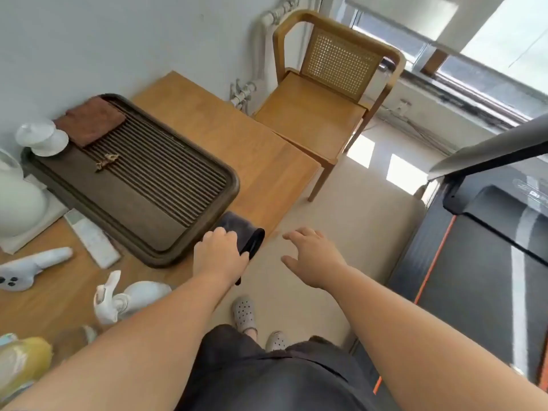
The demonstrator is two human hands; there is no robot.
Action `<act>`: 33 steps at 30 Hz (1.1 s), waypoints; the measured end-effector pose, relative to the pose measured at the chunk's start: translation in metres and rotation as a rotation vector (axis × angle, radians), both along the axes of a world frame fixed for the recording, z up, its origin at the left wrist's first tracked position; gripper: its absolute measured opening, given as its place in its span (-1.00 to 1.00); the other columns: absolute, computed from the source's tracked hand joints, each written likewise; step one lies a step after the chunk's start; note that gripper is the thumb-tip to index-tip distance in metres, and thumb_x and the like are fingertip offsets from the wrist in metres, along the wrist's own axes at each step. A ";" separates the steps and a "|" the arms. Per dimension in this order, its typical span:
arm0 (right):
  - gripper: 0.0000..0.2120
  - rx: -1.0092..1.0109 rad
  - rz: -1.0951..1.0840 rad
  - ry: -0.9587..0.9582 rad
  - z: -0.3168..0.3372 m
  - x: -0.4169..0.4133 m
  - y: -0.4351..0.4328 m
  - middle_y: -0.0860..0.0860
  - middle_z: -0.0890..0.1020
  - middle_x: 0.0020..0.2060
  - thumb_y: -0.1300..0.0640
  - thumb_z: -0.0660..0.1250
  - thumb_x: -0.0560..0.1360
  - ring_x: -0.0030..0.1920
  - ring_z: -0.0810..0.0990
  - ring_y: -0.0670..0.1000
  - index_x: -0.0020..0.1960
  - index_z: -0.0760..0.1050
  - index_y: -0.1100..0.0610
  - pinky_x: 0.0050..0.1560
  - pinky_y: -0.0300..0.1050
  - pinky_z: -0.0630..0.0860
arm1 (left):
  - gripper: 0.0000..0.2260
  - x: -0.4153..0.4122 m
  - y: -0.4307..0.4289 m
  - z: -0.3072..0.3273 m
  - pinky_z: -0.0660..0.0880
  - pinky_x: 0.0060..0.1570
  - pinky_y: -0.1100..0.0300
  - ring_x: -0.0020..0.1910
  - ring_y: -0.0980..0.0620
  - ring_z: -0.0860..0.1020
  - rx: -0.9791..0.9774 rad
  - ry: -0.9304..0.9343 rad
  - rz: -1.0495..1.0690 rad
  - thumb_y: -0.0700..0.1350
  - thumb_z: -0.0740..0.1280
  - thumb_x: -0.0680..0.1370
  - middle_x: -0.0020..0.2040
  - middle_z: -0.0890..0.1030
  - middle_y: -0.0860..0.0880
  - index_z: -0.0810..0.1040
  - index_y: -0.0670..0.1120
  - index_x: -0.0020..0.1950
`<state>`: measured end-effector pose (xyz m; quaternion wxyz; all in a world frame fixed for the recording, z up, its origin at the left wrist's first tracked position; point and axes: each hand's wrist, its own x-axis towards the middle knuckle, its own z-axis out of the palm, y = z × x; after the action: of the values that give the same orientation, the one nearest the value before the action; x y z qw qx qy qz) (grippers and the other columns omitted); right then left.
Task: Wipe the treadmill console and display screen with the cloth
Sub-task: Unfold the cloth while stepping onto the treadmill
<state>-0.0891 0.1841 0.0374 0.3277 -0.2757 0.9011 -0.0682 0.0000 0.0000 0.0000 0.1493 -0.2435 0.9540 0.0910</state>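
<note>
- Across the frame's left half, the wooden desk [225,129], carrying a slatted brown tray [160,253].
- At the right edge, the treadmill [480,262].
- At lower centre, the dark cloth [237,225] on the desk's edge beside the tray, gripped by the left hand [221,252].
- Just right of it, the right hand [314,259], fingers spread, empty.

The cloth [237,224] is dark grey, its folded edge black. The tray [232,180] is dark brown, its middle ribbed with fine parallel slats; the towel [92,121] on its corner is reddish brown. The table [213,126] is honey-coloured wood and the chair [311,114] matches it (its back is pale cane in a dotted lattice). The treadmill [474,262] is black, with one orange stripe and one white. The floor [341,203] is beige, the wall [118,40] pale blue-grey. The cup [41,137], bottle [142,295] and remote [92,241] are white; the controller [32,266] is white with black dots. The clogs [243,314] are grey, the shorts [267,375] charcoal.
</note>
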 end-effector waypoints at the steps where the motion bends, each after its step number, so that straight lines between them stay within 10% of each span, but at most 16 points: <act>1: -0.46 -0.001 -0.006 -0.016 -0.003 -0.006 -0.003 0.00 0.31 0.56 -0.14 0.20 0.67 0.52 0.27 0.14 0.61 0.22 -0.08 0.50 0.12 0.30 | -0.60 -0.004 -0.002 -0.003 0.55 0.03 0.01 0.12 -0.06 0.53 -0.010 -0.026 -0.001 0.25 0.32 0.53 0.09 0.55 -0.02 0.57 0.00 0.19; 11: -0.49 -0.019 0.165 -0.120 -0.032 -0.060 -0.033 0.03 0.43 0.45 -0.12 0.24 0.67 0.46 0.34 0.15 0.58 0.30 -0.06 0.44 0.07 0.35 | -0.79 -0.017 -0.003 -0.017 0.46 0.06 0.10 0.09 0.01 0.51 -0.045 -0.069 -0.051 0.03 0.22 0.64 0.07 0.57 0.01 0.59 0.02 0.16; 25: -0.54 -0.251 0.211 -0.151 -0.009 -0.081 -0.053 -0.12 0.44 0.06 -0.16 0.41 0.57 0.29 0.40 0.03 0.44 0.51 -0.12 0.26 -0.07 0.36 | -0.87 -0.047 -0.004 0.063 0.53 0.05 0.07 0.00 0.03 0.59 0.317 0.362 0.178 -0.11 0.40 0.56 -0.02 0.67 0.02 0.72 -0.01 0.05; 33: -0.82 -0.465 -0.075 -0.021 0.029 -0.049 -0.043 -0.10 0.61 -0.28 0.09 0.33 0.62 -0.23 0.55 -0.05 -0.13 0.58 -0.09 -0.17 -0.01 0.54 | -0.89 -0.033 -0.011 0.121 0.48 -0.07 0.29 -0.08 0.16 0.57 0.439 0.569 0.087 -0.15 0.41 0.57 -0.13 0.64 0.10 0.73 0.01 -0.01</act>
<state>-0.1382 0.1415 0.0662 0.2621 -0.3094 0.8673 -0.2887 -0.0331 -0.0115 0.1207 -0.0775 -0.2109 0.9039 0.3639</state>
